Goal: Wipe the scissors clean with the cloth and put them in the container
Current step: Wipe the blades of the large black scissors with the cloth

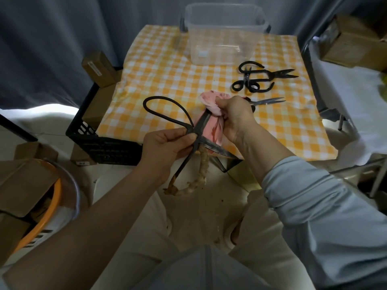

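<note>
Your left hand (167, 148) grips the open scissors (195, 133) at the pivot while your right hand (233, 117) pinches the cloth (211, 101) round one blade, so the bare blade under that wrist could cut you.

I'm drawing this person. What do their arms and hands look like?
The left hand and right hand are bare: no gloves, rings or watch show. The right arm has a light grey-blue sleeve, bunched on the forearm. The left arm shows no sleeve.
</note>
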Demonstrator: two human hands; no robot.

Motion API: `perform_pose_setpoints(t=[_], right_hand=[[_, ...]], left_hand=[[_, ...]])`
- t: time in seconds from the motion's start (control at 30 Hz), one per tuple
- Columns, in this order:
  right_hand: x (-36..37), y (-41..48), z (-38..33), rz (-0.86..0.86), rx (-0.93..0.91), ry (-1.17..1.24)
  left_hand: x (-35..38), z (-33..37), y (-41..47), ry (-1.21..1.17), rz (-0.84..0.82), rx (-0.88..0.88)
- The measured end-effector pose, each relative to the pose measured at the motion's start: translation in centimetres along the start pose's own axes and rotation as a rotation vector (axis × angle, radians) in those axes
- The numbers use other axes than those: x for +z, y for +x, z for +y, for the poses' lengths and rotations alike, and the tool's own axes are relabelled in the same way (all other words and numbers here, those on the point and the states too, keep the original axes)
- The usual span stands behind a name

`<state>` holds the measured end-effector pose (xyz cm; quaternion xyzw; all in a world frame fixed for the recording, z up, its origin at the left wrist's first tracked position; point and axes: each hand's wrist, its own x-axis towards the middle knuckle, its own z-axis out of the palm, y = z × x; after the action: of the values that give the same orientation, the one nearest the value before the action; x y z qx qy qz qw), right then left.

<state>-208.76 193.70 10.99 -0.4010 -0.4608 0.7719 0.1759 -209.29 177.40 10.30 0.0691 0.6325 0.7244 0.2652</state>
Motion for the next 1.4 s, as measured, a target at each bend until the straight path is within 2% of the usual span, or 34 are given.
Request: perform_pose_setpoints(t=[0.1,0.17,0.23,0.33,0.4,0.57,0.7,0.83,1.0,1.07,1.1,1.17,1.27,1.4], right_hand=[[-1.1,0.6,-1.3,0.002,-0.012,0.100],[-2.2,1.1,-2.1,0.008,-0.005,0.067],[-2.8,0.4,-2.1,-0.090,0.043,-0.041],[-2.7,-1.1,-1.6,-0.335,0.099,-0.153],[-2.2,-1.5,-1.2,-0.380,0.054,-0.183],[-1.4,-1.0,-0.2,-0.283,-0.042,-0.076],[-1.1,-0.4,0.4,-0.188,-0.004,-0.034],[-0.8,0.1,0.6,-0.168,0.034,-0.001],[-2.0,0.6,-0.7,-0.050,0.017,0.042],[-3.4,0.9,-1.8,0.017,-0.048,-0.002],[-3.8,0.7,-2.0,0.035,-0.101,-0.102],[-4.0,-0.6,-2.0,-0.043,-0.184,-0.359],[-3.1,-3.0,-0.9,-0.286,-0.244,-0.702],[-2.0,-4.5,0.4,-0.527,-0.220,-0.757]], left_hand=[[-0.7,-0.9,-0.4,0.018,-0.012,-0.042],[-1.2,-1.3,-0.5,-0.002,0.004,-0.072],[-1.5,-1.1,-0.3,-0.072,0.030,-0.089],[-1.1,-0.3,0.3,-0.105,0.021,-0.076],[-0.6,0.0,0.4,-0.088,0.000,-0.064],[0.4,0.0,0.0,-0.056,-0.029,-0.046],[0.6,-0.1,0.2,-0.048,0.007,-0.051],[0.2,-0.1,0.6,-0.033,0.039,-0.058],[-0.5,-0.7,0.2,0.004,0.023,-0.080],[-1.0,-0.9,-0.1,0.023,0.038,-0.061],[-1.3,-0.9,-0.2,0.023,0.052,-0.046],[-1.6,-0.7,0.0,-0.007,0.080,-0.027],[-1.1,-0.1,0.4,-0.052,0.112,-0.007],[-0.3,0.4,0.8,-0.094,0.112,0.022]])
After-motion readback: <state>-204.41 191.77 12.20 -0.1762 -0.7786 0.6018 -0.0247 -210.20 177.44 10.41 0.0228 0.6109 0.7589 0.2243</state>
